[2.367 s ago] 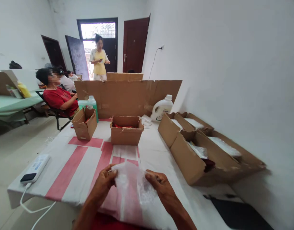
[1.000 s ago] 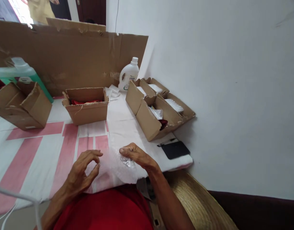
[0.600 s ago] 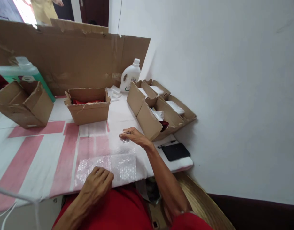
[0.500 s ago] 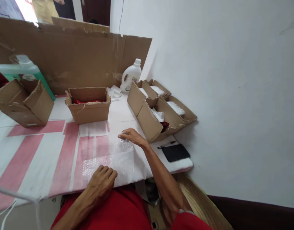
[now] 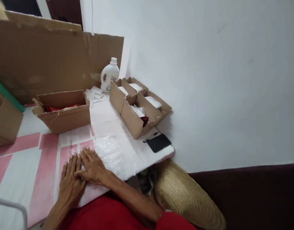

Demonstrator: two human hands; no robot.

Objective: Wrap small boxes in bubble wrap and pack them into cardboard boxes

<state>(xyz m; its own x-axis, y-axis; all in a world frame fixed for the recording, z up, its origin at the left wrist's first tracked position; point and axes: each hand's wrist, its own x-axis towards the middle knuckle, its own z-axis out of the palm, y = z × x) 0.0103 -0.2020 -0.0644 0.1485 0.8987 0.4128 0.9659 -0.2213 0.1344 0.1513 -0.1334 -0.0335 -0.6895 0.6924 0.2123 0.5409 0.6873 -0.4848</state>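
A clear sheet of bubble wrap (image 5: 107, 153) lies flat on the white and pink table cloth (image 5: 29, 179) near the table's front edge. My left hand (image 5: 70, 179) rests on its left part, palm down with the fingers stretched out. My right hand (image 5: 93, 166) lies beside it, also flat on the wrap, fingers spread and touching the left hand. Neither hand holds anything.
An open cardboard box (image 5: 63, 111) with red items stands behind the wrap. Two joined boxes (image 5: 137, 108) with white packets sit by the wall, with a white bottle (image 5: 110, 74) behind them and a black pouch (image 5: 158, 142) in front of them. A cardboard screen (image 5: 53, 54) closes the back. A straw hat (image 5: 187, 198) lies below the table's corner.
The wrap went from held up in both hands to spread on the table. My right hand came back from the far edge and now lies flat beside the left. The view swung right.
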